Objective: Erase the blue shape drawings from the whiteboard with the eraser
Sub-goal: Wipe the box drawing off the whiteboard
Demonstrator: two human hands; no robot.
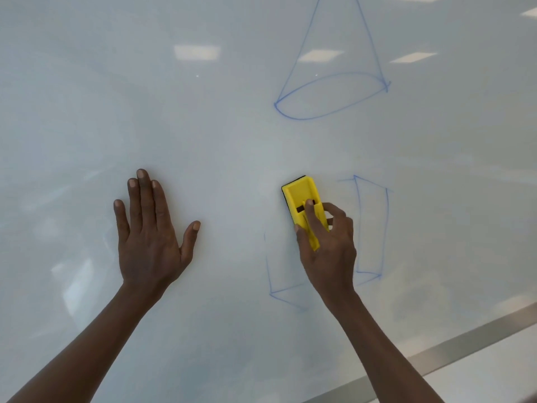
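A white whiteboard (203, 126) fills the view. A blue cone drawing (331, 96) stands at the upper right, whole. Below it is a blue box drawing (372, 228), partly wiped: its right side and lower left corner lines show, the upper left is faint or gone. My right hand (327, 251) is shut on the yellow eraser (302, 199), which has a black pad and is pressed on the board over the box's upper left. My left hand (151, 228) lies flat on the board, fingers spread, well left of the drawings.
The board's grey metal bottom edge (465, 343) runs diagonally across the lower right corner, with a pale surface beyond it. Ceiling lights reflect as bright patches on the glossy board.
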